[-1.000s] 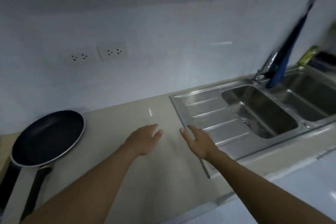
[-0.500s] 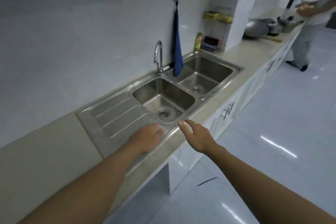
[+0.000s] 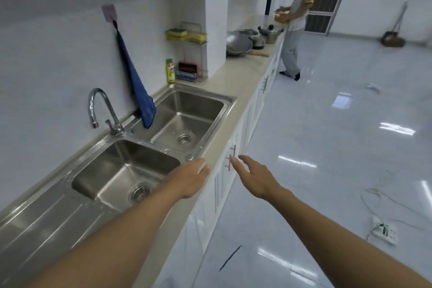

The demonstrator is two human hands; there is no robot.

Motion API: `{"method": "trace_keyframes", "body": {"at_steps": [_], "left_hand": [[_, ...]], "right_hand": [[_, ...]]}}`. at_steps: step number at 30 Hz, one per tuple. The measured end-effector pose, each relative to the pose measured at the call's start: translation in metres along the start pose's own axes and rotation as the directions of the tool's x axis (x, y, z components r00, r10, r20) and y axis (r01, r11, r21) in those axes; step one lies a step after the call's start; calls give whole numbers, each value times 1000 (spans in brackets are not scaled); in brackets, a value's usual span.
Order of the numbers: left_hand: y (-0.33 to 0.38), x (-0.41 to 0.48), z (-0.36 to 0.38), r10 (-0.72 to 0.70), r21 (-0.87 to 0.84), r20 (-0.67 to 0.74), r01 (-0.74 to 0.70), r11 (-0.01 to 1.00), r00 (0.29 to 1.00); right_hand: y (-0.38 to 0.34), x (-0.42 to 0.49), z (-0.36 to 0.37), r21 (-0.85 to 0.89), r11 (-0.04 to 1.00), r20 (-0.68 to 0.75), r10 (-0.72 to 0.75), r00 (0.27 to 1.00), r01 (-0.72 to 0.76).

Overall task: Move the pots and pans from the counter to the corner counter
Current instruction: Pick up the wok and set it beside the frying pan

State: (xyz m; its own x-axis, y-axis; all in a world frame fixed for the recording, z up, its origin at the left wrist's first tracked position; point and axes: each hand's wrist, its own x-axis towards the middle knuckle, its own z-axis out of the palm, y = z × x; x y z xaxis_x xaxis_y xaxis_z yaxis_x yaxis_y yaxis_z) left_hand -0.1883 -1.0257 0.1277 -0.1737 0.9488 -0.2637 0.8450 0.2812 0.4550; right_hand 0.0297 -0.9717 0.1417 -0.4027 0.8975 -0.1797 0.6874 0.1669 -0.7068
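Observation:
A grey wok (image 3: 238,45) with a wooden handle lies far down the counter (image 3: 236,72), past a white pillar. Behind it stand a small lidded pot (image 3: 259,42) and a steel pot (image 3: 272,34). My left hand (image 3: 189,179) hovers over the counter's front edge beside the near sink basin, fingers apart, holding nothing. My right hand (image 3: 253,176) is out over the floor in front of the cabinet doors, open and empty. Both hands are far from the pots.
A double steel sink (image 3: 145,147) with a tap (image 3: 100,110) fills the near counter. A blue towel (image 3: 136,84) hangs from a wall hook. A wire rack (image 3: 189,54) holds sponges, with a bottle beside it. A person (image 3: 295,18) stands at the far counter. Cables lie on the floor (image 3: 383,231).
My view has swung right along the counter. The black frying pan at the left has gone out of view, and the far pots and the person now show. Both hands stay open.

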Motion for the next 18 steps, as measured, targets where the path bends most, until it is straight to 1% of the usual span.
{"method": "trace_keyframes", "body": {"at_steps": [2, 6, 9, 11, 14, 18], "left_hand": [[11, 31, -8, 39, 22, 20, -40, 999, 999], [33, 91, -23, 96, 14, 33, -96, 995, 995], [57, 134, -23, 144, 44, 48, -146, 988, 988], [77, 169, -20, 168, 35, 65, -170, 985, 984], [100, 208, -20, 182, 36, 76, -186, 982, 980], [147, 272, -10, 186, 45, 69, -190, 981, 980]], "right_hand": [[8, 20, -18, 34, 999, -28, 37, 999, -36], [28, 55, -45, 78, 995, -90, 76, 993, -69], [46, 83, -68, 102, 991, -106, 99, 989, -88], [62, 108, -85, 129, 987, -124, 112, 986, -96], [78, 138, -108, 100, 991, -139, 104, 985, -90], [119, 197, -157, 94, 991, -142, 108, 984, -95]]}}
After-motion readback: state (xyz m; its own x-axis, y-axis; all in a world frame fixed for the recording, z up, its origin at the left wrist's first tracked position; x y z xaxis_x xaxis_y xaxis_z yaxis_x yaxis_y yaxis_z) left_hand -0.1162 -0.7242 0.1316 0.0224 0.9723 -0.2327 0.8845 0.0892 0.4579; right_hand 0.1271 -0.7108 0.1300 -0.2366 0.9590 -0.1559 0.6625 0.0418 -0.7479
